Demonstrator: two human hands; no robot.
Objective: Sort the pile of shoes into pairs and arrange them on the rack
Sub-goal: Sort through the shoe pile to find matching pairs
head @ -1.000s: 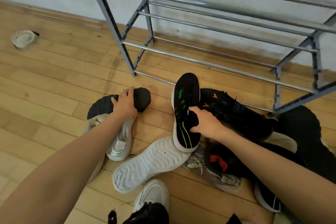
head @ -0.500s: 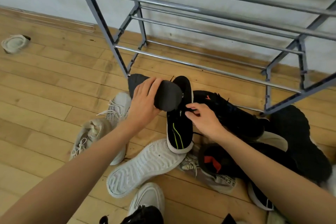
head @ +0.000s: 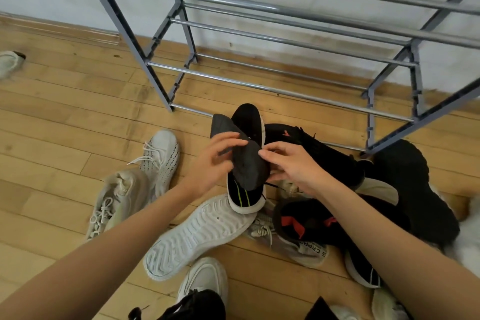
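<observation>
My left hand (head: 213,161) grips a dark grey shoe (head: 246,163), sole side up, just above a black shoe with a white sole and green stripes (head: 245,195). My right hand (head: 293,166) touches the grey shoe's right edge with curled fingers, over the black shoe. Both sit at the front of a pile of shoes on the wooden floor. The grey metal rack (head: 272,80) stands behind against the wall, its bars bare.
Two pale lace-up shoes (head: 155,161) lie left of the pile. A white shoe, sole up (head: 197,236), lies in front. Black shoes with red marks (head: 324,153) and a large black shoe (head: 415,189) fill the right side. A lone pale shoe (head: 7,62) lies far left.
My left hand lifted the grey shoe off the floor at the left and carried it right, onto the black striped shoe. My right hand shifted from the black shoe to the grey one.
</observation>
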